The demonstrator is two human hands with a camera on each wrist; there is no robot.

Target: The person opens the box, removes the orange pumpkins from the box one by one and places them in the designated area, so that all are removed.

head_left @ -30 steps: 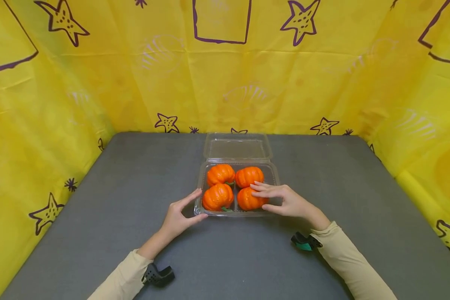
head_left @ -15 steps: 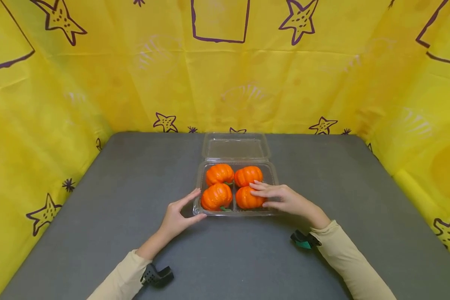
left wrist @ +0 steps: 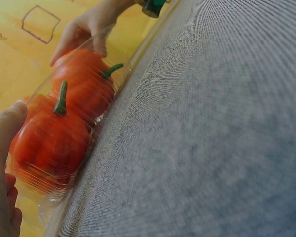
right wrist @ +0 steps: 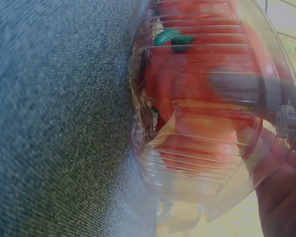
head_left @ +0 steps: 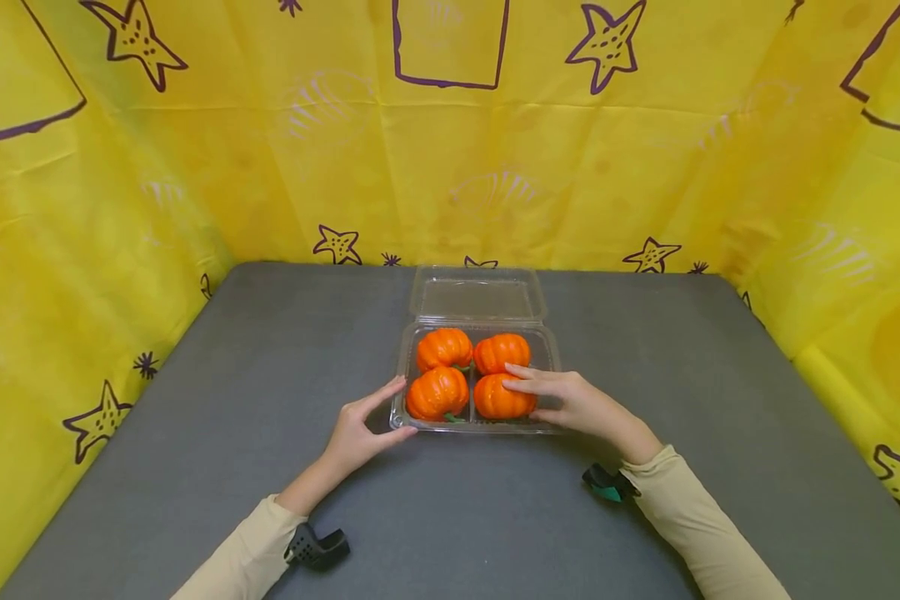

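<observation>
A clear plastic clamshell container (head_left: 553,354) stands with its lid (head_left: 477,297) folded back. Orange toy pumpkins fill its base: front left (head_left: 437,393), front right (head_left: 495,398), back left (head_left: 444,348), back right (head_left: 502,353). My left hand (head_left: 354,433) holds the near left corner, its thumb at the front wall and fingers along the left side. Reaching in from the right, my right hand (head_left: 588,408) grips the front right pumpkin, fingers over its top. Through the clear wall in the right wrist view, the thumb (right wrist: 237,86) lies against that pumpkin.
The container rests on a grey table (head_left: 450,517). Yellow cloth (head_left: 450,167) with starfish drawings walls off the back and both sides. A divider (head_left: 472,404) runs between the left and right pumpkins. Dark wrist mounts (head_left: 318,548) hang below the sleeves.
The right thumb has slid in beside the front right pumpkin, and the fingers have shifted slightly over it. The left hand, the container and the pumpkins stay put; the head view sways a little.
</observation>
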